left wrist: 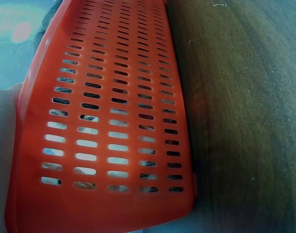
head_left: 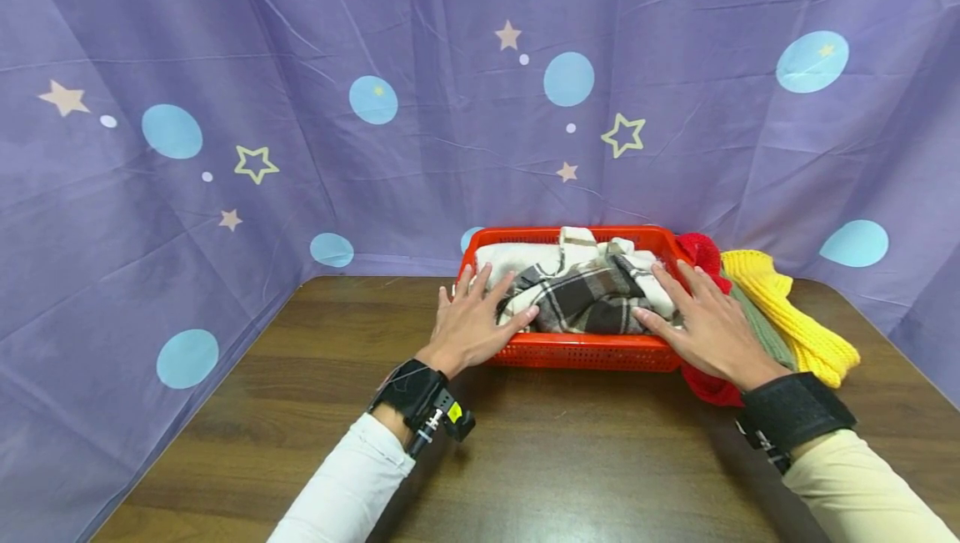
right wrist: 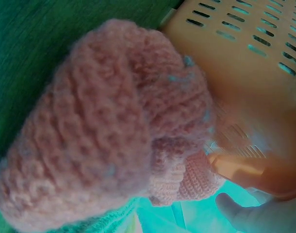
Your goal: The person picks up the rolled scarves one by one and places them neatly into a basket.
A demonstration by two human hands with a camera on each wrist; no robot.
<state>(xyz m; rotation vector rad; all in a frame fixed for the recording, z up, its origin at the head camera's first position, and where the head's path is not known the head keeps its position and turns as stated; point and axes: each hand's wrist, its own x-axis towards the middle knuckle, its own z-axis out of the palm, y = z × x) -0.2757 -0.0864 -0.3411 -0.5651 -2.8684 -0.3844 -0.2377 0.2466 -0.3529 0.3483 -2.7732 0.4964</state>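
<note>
Showing purple curtain (head_left: 450, 168) behind red basket (head_left: 585, 354). Spreading left hand (head_left: 467, 324) and right hand (head_left: 708, 328) at basket's near corners, gripping nothing. Already nesting plaid-and-white cloth (head_left: 585, 301) inside basket; apparently leaving coloured knits (head_left: 810, 334) outside, right of basket.

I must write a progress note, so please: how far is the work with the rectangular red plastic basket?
Looks done: soft plaid and white fabric lies inside the rectangular red plastic basket. In hand: the left hand and right hand spread over its two ends, lifting nothing visible. Perhaps left: the red knit, green knit and yellow knit lie outside, on its right; whether they belong inside, I cannot tell.
</note>
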